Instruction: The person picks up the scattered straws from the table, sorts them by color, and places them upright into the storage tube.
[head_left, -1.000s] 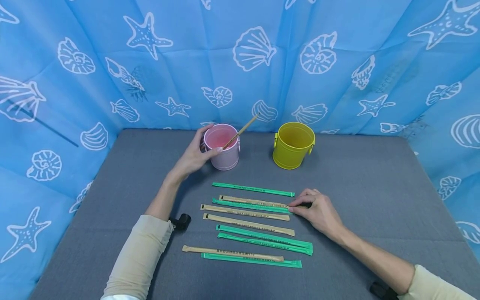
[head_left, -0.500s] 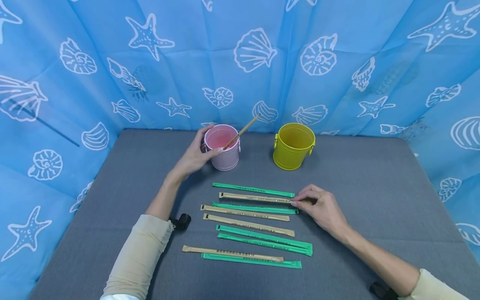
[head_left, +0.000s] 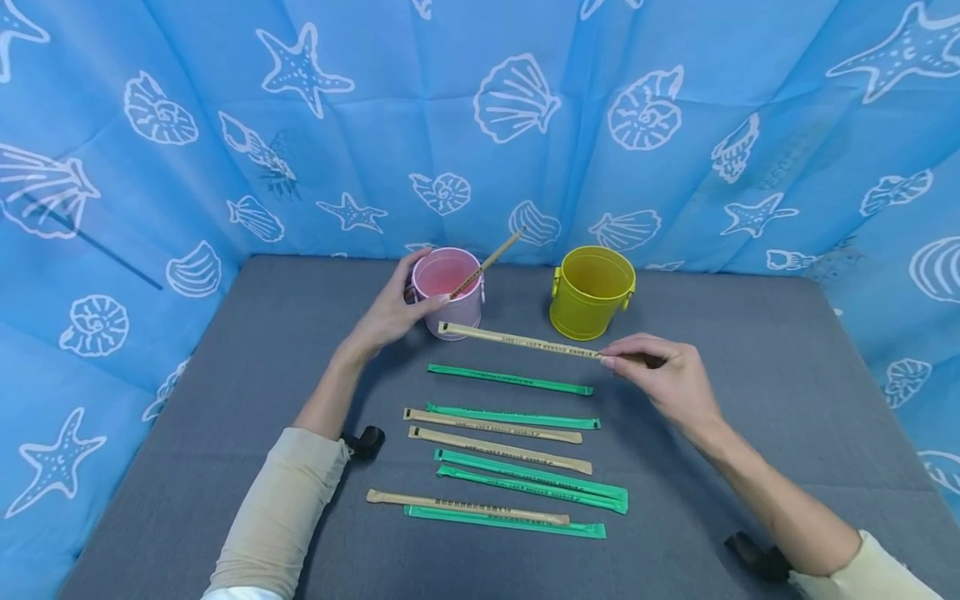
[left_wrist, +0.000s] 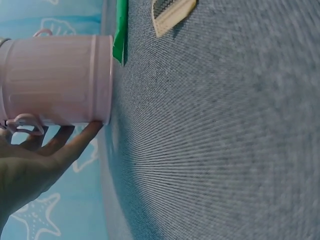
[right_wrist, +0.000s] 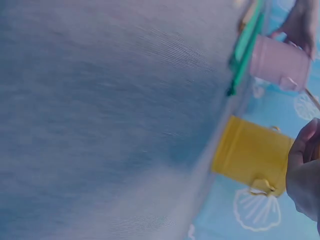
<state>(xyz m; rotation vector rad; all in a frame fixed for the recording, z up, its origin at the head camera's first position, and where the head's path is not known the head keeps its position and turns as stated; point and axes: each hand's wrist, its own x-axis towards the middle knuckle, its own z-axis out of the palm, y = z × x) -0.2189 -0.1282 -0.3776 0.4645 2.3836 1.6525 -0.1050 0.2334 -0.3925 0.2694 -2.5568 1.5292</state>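
A small pink bucket [head_left: 459, 310] stands near the back of the table. My left hand [head_left: 390, 304] holds its left side, thumb at the front rim and fingers round the far side. One tan paper-wrapped straw [head_left: 487, 263] leans out of this bucket. Between thumb and fingers my right hand [head_left: 663, 375] pinches the right end of another tan wrapped straw [head_left: 517, 340]. That straw hangs above the table, its left end in front of the pink bucket. To the right stands a yellow bucket [head_left: 581, 312], with no straw showing in it.
Several green wrapped straws, one of them the farthest green straw [head_left: 510, 380], and several tan ones, such as a tan straw [head_left: 498, 450], lie roughly parallel on the grey tablecloth [head_left: 750, 358]. A blue shell-patterned curtain [head_left: 562, 125] hangs behind the table.
My right hand has lifted the tan straw off a green one and carried it up and toward the buckets. The left hand stays on the pink bucket.
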